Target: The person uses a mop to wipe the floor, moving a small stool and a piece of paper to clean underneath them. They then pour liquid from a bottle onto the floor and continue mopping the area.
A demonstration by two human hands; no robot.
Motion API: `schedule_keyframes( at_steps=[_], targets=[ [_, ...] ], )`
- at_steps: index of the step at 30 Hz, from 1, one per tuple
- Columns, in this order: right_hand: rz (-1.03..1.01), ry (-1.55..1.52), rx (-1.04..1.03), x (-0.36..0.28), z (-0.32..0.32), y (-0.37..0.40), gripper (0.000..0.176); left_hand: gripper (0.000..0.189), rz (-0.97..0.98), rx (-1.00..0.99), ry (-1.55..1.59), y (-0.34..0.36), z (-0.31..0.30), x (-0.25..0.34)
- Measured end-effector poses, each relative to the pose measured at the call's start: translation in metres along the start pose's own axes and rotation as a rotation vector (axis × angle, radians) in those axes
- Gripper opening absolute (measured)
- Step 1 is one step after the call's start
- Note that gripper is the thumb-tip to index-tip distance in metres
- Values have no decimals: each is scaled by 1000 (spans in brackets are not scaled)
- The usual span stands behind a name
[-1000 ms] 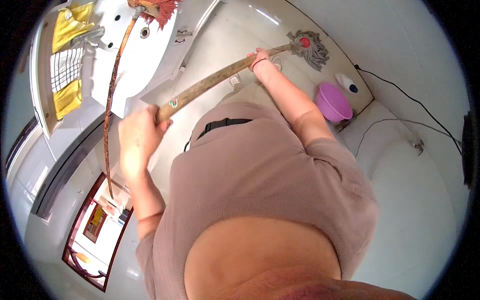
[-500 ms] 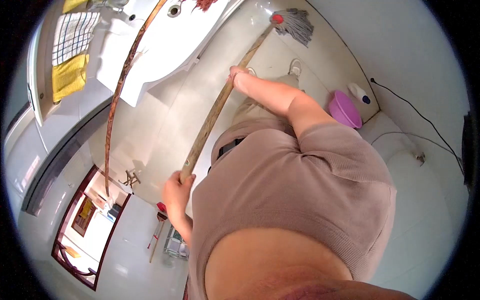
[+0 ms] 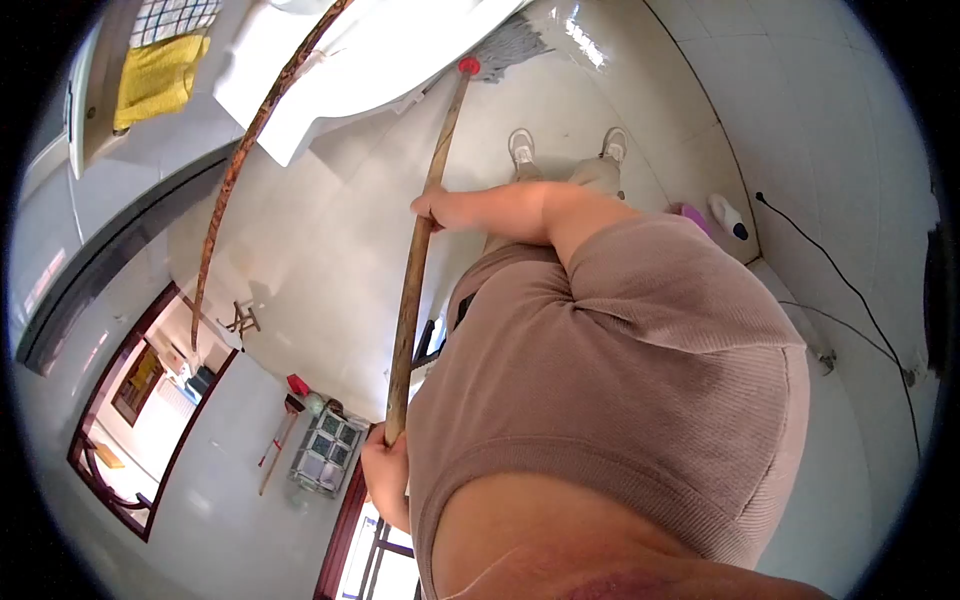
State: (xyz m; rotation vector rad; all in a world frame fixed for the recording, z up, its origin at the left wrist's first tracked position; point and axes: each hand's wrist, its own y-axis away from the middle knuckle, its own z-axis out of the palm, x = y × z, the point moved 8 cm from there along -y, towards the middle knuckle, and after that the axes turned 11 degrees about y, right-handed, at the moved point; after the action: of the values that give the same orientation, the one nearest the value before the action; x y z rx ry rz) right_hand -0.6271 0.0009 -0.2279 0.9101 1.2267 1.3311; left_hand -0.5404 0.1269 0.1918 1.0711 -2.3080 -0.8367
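Note:
A wooden mop handle [image 3: 410,310] runs from the lower middle up to a red collar [image 3: 468,66] and a grey string mop head [image 3: 510,48]. The mop head lies on the floor beside a white basin-like fixture [image 3: 370,60]. Fingers of my right hand [image 3: 430,208] wrap round the handle partway along. Close to my body, my left hand [image 3: 385,468] grips the handle's near end, with some fingers hidden.
A curved brown pole [image 3: 245,150] crosses the left side. A small wooden stool [image 3: 242,318], a wall rack [image 3: 325,455] and a broom [image 3: 280,440] are at lower left. Near the right wall are a white bottle [image 3: 727,215], a pink basin [image 3: 692,216] and a black cable [image 3: 840,275].
The mop head has swept left across the floor to the white fixture. Both hands kept hold of the handle, which stands steeper in view. The pink basin is now mostly hidden behind my sleeve.

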Motion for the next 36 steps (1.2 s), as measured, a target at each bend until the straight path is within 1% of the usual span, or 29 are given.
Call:
schedule_keyframes(
  at_steps=[1, 3, 5, 6, 7, 9, 10, 11, 12, 13, 14, 15, 17, 18, 19, 20, 21, 23, 24, 26, 27, 28, 29, 30, 32, 33, 34, 35, 36],
  targets=[
    [-17, -43, -49, 4, 9, 3, 18, 22, -13, 41, -9, 5, -3, 5],
    [-29, -101, -96, 6, 13, 3, 21, 20, -41, 30, -50, 6, -4, 10],
    [-38, -378, -316, -2, 24, 8, 23, 20, 84, 54, -94, 5, -12, 23],
    [-18, -514, -233, -2, 14, -13, 18, 19, 53, 128, -185, -2, -9, 51],
    [-19, -528, -233, -2, -4, -15, 18, 21, 101, 100, -147, -17, -5, 44],
    [-72, -713, -195, -11, -31, -13, 24, 25, 187, 62, -297, -32, -7, 42],
    [-57, -758, -187, -5, -50, -22, 24, 25, 202, 39, -336, -36, 1, 61],
    [-124, -870, -211, -7, -83, -31, 23, 27, 289, 31, -396, -33, 21, 90],
    [-209, -946, -244, -24, -101, -32, 23, 28, 369, 47, -426, -26, 26, 112],
    [-238, -1001, -314, -34, -125, -40, 24, 28, 380, 37, -434, -23, 33, 132],
    [-261, -1063, -380, -27, -159, -46, 24, 28, 432, 51, -544, -13, 55, 162],
    [-281, -1055, -339, -28, -176, -34, 23, 29, 480, 89, -635, -4, 60, 186],
    [-305, -1097, -283, -8, -226, -24, 19, 30, 630, 3, -730, -5, 85, 233],
    [-338, -1130, -288, -14, -246, -22, 17, 31, 635, 18, -807, 3, 90, 248],
    [-348, -1217, -265, -6, -278, 1, 14, 32, 633, 21, -883, 11, 98, 259],
    [-348, -1299, -242, 17, -314, 20, 12, 32, 725, 2, -917, 20, 118, 272],
    [-382, -1305, -232, 19, -328, 20, 12, 33, 834, -1, -950, 24, 124, 291],
    [-402, -1347, -206, 45, -355, 22, 13, 31, 946, -52, -1046, 44, 164, 327],
    [-419, -1397, -182, 55, -375, 30, 14, 29, 1024, -55, -988, 50, 165, 330],
    [-409, -1466, -239, 95, -402, 11, 16, 28, 995, -74, -1015, 62, 184, 334],
    [-410, -1466, -239, 106, -411, 15, 16, 27, 1009, -104, -1044, 62, 198, 341],
    [-383, -1437, -158, 120, -416, 19, 15, 26, 1004, -135, -1027, 59, 206, 337],
    [-356, -1404, -84, 128, -411, 22, 14, 26, 995, -160, -1011, 58, 209, 327],
    [-355, -1405, -82, 134, -408, 21, 14, 32, 907, -176, -1021, 56, 210, 325],
    [-284, -1283, 60, 143, -389, 20, 11, 29, 908, -176, -1000, 48, 200, 303],
    [-281, -1284, 63, 147, -383, 20, 11, 26, 915, -192, -976, 44, 202, 293],
    [-231, -1270, 57, 148, -371, 18, 13, 27, 833, -189, -957, 38, 195, 281],
    [-186, -1255, 53, 145, -356, 18, 14, 27, 838, -183, -958, 36, 185, 272],
    [-185, -1264, 92, 142, -340, 16, 16, 28, 800, -167, -949, 28, 172, 259]
  ],
)
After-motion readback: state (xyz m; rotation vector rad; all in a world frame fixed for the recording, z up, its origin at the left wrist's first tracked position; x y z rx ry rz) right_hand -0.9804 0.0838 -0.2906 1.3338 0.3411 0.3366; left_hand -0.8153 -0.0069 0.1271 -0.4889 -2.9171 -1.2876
